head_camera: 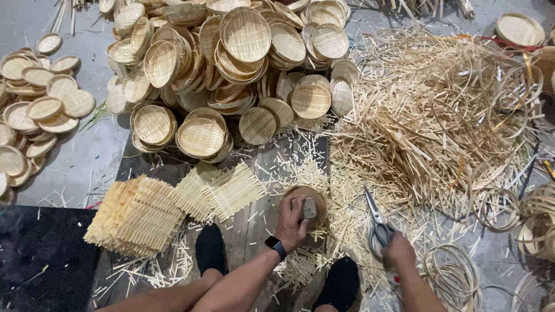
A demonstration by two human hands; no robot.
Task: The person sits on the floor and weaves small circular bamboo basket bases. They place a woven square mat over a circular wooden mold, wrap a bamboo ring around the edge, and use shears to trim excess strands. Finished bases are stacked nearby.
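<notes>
On the near floor between the feet, left hand presses a small block onto a round tray, fingers curled around it, right hand gripping scissors; finished trays heaped far, woven squares left still uncut.

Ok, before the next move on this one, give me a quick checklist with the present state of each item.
1. Left hand pressing a small block onto the round woven piece: ok.
2. Right hand on the scissors: ok.
3. Scissor blades closed, pointing away: ok.
4. Grip through the scissor handles: cannot tell.
5. Woven square mats within reach: ok.
6. Floor free of offcuts: not ok.
</notes>
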